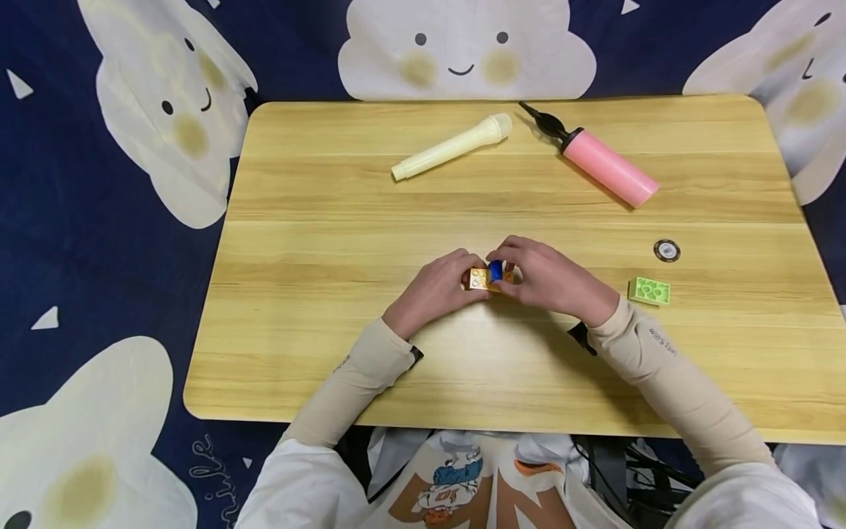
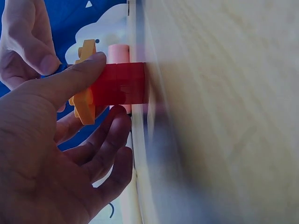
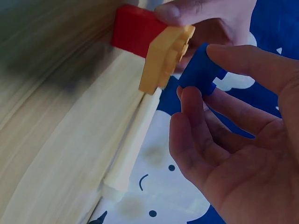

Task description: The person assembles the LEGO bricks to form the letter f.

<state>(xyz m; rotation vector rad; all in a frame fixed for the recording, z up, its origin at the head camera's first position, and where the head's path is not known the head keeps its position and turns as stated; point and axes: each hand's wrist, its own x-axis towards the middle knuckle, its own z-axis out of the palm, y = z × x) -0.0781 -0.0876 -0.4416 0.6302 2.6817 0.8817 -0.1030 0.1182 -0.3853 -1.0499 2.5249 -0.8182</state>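
Observation:
Near the middle of the table my left hand [image 1: 441, 286] grips a small stack of toy building blocks, thumb on one side and fingers on the other. A red block [image 2: 124, 84] forms its base, standing on or just above the tabletop. Across its top lies a wider orange-yellow block [image 3: 159, 60] with studs up. My right hand [image 1: 551, 281] pinches a blue block [image 3: 200, 70] between thumb and fingers. It is held tilted, close over the yellow block's studs; whether they touch I cannot tell.
A light green block [image 1: 650, 291] lies studs down at the right, below a round dark-rimmed chip [image 1: 667, 250]. Toward the back are a cream microphone-shaped tube [image 1: 452, 148] and a pink hand pump [image 1: 609, 167] with a black nozzle. The wooden table [image 1: 317, 220] has rounded corners.

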